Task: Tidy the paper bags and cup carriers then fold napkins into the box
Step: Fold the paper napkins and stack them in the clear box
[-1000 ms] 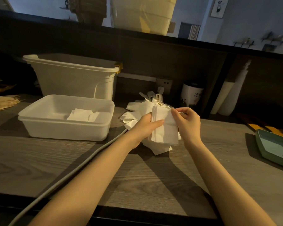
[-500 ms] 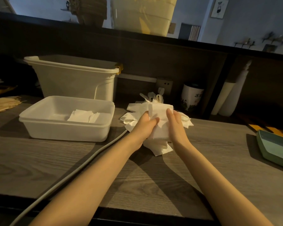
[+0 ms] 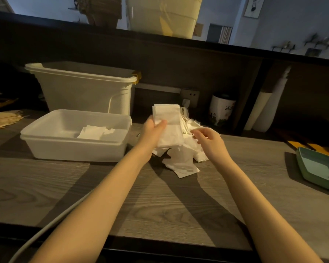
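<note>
While the left hand (image 3: 153, 130) grips a folded napkin (image 3: 168, 126), thumb across its front and fingers behind, the napkin is held upright above the desk (image 3: 160, 202), just right of the box (image 3: 74, 147). The right hand (image 3: 207, 141) hovers beside it with fingers loosely curled, holding nothing, over the napkin pile (image 3: 184, 160). The pile lies loose on the desk between both hands and the back panel. The box stands left of the pile and contains folded napkins (image 3: 95, 132) against its right side. A taller bin (image 3: 84, 88) stands behind the box. A grey cable (image 3: 36, 240) runs from the near edge under the left forearm. A green tray (image 3: 319, 171) sits at the right edge.
</note>
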`<state>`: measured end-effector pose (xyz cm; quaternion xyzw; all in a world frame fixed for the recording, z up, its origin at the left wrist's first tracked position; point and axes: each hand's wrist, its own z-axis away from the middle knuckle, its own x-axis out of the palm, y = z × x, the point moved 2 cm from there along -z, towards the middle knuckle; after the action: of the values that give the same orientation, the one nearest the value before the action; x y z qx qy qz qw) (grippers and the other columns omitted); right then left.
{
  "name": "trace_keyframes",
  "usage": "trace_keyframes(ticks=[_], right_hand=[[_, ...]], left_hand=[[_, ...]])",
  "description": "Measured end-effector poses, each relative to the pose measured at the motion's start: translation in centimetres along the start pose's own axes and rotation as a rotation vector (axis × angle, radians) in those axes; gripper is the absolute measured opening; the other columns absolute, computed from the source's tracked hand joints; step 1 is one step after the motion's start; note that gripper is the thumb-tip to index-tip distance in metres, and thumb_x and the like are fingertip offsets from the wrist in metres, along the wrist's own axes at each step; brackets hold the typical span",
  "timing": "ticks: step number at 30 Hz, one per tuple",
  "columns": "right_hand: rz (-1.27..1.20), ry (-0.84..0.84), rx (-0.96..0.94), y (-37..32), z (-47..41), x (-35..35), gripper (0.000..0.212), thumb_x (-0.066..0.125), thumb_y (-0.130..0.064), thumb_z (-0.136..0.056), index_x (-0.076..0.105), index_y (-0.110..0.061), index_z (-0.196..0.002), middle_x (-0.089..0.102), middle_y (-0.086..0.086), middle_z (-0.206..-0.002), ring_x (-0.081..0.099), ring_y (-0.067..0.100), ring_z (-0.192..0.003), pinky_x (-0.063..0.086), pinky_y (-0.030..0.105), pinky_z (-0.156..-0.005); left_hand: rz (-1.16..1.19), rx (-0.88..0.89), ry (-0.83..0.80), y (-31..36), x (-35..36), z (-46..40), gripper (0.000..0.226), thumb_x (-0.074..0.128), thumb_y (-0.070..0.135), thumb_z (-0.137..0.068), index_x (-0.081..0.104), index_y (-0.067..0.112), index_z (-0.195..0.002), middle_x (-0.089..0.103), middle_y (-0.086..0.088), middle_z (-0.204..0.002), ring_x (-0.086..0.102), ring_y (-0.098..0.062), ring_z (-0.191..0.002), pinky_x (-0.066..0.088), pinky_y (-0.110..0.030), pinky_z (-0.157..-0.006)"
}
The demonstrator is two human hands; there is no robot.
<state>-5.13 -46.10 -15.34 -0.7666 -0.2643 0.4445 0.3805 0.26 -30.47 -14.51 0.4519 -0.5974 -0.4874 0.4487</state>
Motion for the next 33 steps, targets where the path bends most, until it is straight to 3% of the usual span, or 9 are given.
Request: trace_keyframes(ticks=[3, 5, 9, 12, 15, 21, 24, 27, 33], right_hand=[[0.284, -0.048, 0.061, 1.1, -0.1, -0.3, 0.033, 0.051, -0.039, -0.094, 0.059, -0.015, -0.115, 0.063, 0.0, -0.103, 0.057, 0.012, -0.087, 0.047, 0.027, -0.075], [0.389, -0.107, 0.046, 1.3, 0.1, -0.4, 0.036, 0.057, -0.046, -0.089, 0.057, -0.02, -0.113, 0.06, -0.003, -0.102, 0.057, 0.011, -0.087, 0.051, 0.032, -0.079], [0.446, -0.295, -0.103, 0.8, 0.4, 0.0, 0.055, 0.071, -0.05, -0.074, 0.052, -0.029, -0.121, 0.045, -0.003, -0.12, 0.045, 0.01, -0.106, 0.044, 0.03, -0.091], [0.524, -0.294, -0.178, 0.5, 0.8, 0.9, 0.061, 0.072, -0.05, -0.073, 0.049, -0.029, -0.126, 0.037, 0.0, -0.132, 0.035, 0.017, -0.122, 0.037, 0.033, -0.1], [0.594, -0.32, -0.203, 0.4, 1.2, 1.4, 0.061, 0.071, -0.044, -0.077, 0.045, -0.029, -0.13, 0.032, 0.003, -0.136, 0.03, 0.021, -0.126, 0.033, 0.034, -0.103], [0.583, -0.549, -0.119, 0.9, 0.9, 0.6, 0.059, 0.066, -0.023, -0.08, 0.042, -0.042, -0.13, 0.026, -0.001, -0.14, 0.02, 0.023, -0.131, 0.023, 0.043, -0.108], [0.527, -0.491, -0.158, 1.2, 0.7, 0.4, 0.046, 0.063, -0.021, -0.083, 0.053, -0.043, -0.121, 0.038, -0.003, -0.133, 0.031, 0.021, -0.125, 0.031, 0.042, -0.106], [0.479, -0.354, -0.267, 1.3, 0.4, 0.5, 0.028, 0.06, -0.017, -0.087, 0.065, -0.034, -0.109, 0.052, -0.004, -0.122, 0.047, 0.015, -0.113, 0.041, 0.033, -0.096], [0.277, 0.033, -0.333, -0.1, 0.2, -1.0, 0.015, 0.062, -0.024, -0.09, 0.07, -0.014, -0.099, 0.067, -0.005, -0.096, 0.055, 0.002, -0.087, 0.039, 0.012, -0.072]], left_hand=[[0.011, 0.003, 0.049, 0.0, -0.9, -0.6, 0.037, 0.046, 0.021, -0.097, 0.04, 0.016, -0.133, 0.051, -0.001, -0.117, 0.051, -0.018, -0.107, 0.049, -0.036, -0.09], [0.017, -0.015, 0.065, -0.3, -1.2, -0.8, 0.037, 0.046, 0.021, -0.097, 0.041, 0.016, -0.133, 0.052, -0.002, -0.118, 0.052, -0.019, -0.107, 0.049, -0.039, -0.092], [0.014, -0.051, 0.093, -0.6, -1.4, -0.9, 0.035, 0.046, 0.023, -0.097, 0.042, 0.015, -0.131, 0.052, 0.0, -0.112, 0.053, -0.018, -0.104, 0.051, -0.037, -0.087], [-0.002, -0.059, 0.101, -0.7, -1.4, -0.9, 0.036, 0.046, 0.024, -0.097, 0.041, 0.016, -0.132, 0.051, 0.0, -0.113, 0.052, -0.018, -0.103, 0.051, -0.036, -0.087], [-0.01, -0.068, 0.102, -0.8, -1.4, -1.0, 0.036, 0.046, 0.024, -0.097, 0.041, 0.015, -0.132, 0.051, -0.002, -0.116, 0.052, -0.018, -0.104, 0.051, -0.036, -0.086], [-0.035, -0.084, 0.099, -0.9, -1.5, -1.0, 0.038, 0.046, 0.024, -0.097, 0.04, 0.016, -0.134, 0.052, -0.005, -0.123, 0.052, -0.019, -0.106, 0.049, -0.035, -0.086], [-0.04, -0.092, 0.08, -0.9, -1.3, -1.0, 0.039, 0.046, 0.024, -0.097, 0.039, 0.016, -0.135, 0.051, -0.005, -0.127, 0.051, -0.021, -0.11, 0.049, -0.036, -0.089], [-0.039, -0.104, 0.083, -0.9, -1.4, -1.0, 0.04, 0.046, 0.023, -0.097, 0.039, 0.016, -0.136, 0.051, -0.007, -0.129, 0.051, -0.021, -0.111, 0.048, -0.036, -0.088], [-0.036, -0.108, 0.109, -0.8, -1.4, -0.8, 0.039, 0.043, 0.023, -0.098, 0.037, 0.016, -0.137, 0.05, -0.007, -0.129, 0.051, -0.021, -0.111, 0.047, -0.033, -0.083]])
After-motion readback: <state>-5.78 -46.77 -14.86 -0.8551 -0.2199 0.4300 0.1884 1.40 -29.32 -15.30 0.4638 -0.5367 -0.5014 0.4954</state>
